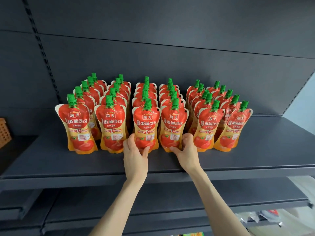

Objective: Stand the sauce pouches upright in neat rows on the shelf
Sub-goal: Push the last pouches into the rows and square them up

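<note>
The left hand (135, 150) has its thumb hooked across the lower front of the third front pouch (146, 126), while the fingers wrap around that pouch's left edge, so the base is pinched between thumb and fingers. The right hand (186, 148) does the same in mirror: its thumb lies along the bottom of the fourth front pouch (173, 126), and the curled fingers close on that pouch's right side. Both grips are narrow, closed on the pouch bases, not spread.

Both held pouches stand upright at the near end of their rows, just beside each other, bases on the dark shelf (68, 164). Each is red and orange with a tomato picture, white lettering and a green screw cap on top.

The sauce pouches (117, 92) stand in six rows running from near to far toward the dark back panel (170, 57), about five deep in each. The two left rows and the two right rows fan slightly outward; the middle two run straight. The near strip of the shelf is bare. At the far left edge a brown perforated box (4, 132) shows partly.
</note>
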The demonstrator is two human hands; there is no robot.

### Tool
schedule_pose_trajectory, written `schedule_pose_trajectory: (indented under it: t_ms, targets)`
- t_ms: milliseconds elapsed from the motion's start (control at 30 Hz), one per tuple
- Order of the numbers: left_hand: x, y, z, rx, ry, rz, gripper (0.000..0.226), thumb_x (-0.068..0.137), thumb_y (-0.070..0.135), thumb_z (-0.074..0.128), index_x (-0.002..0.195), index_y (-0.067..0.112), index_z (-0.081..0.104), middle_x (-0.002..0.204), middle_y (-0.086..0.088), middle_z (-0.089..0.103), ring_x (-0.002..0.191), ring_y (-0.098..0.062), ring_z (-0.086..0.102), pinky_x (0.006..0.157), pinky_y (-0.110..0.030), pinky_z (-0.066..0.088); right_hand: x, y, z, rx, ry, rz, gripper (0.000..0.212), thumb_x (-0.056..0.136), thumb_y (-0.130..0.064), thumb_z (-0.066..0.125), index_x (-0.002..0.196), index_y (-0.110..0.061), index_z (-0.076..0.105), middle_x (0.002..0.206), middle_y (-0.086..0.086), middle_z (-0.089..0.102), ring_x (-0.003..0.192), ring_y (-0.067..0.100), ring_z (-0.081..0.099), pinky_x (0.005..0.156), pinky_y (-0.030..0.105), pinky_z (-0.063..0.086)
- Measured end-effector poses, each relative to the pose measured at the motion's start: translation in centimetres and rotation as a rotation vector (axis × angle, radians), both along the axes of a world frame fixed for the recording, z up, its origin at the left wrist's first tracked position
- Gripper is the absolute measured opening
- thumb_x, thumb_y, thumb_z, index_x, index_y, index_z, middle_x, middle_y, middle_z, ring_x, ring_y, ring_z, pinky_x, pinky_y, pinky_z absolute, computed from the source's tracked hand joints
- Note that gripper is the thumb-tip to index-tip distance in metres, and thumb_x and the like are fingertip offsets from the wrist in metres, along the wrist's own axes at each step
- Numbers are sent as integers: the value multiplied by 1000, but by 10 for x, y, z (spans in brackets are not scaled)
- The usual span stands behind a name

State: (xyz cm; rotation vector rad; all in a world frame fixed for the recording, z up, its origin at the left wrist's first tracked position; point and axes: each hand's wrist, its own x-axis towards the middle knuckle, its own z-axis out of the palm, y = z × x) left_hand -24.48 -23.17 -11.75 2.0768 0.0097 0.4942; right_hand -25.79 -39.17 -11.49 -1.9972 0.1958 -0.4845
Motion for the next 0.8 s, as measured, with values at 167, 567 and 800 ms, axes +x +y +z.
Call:
schedule_pose_trajectory:
  t_ms: [167,567,800]
  targets:
    - [1,0,3,-11,17,-13,64,81,24,71,133,12,37,131,-9,45,121,-26,48,90,-42,49,-1,-9,1,21,27,53,40,82,-3,68,107,-16,39,112,1,58,108,14,55,91,27,47]
    - [6,-1,5,35,33,-4,67,79,30,72,133,11,37,128,-9,49,119,-27,50,88,-43,50,2,-4,10,76,47,49,51,78,-8,74,117,-10,41,120,5,59,109,17,57,87,25,48]
    - [5,-1,2,49,31,-14,65,80,29,71,132,11,37,128,-9,49,118,-27,51,86,-41,50,2,-6,9,77,44,53,51,78,-7,73,117,-12,41,120,4,59,111,17,57,88,26,47]
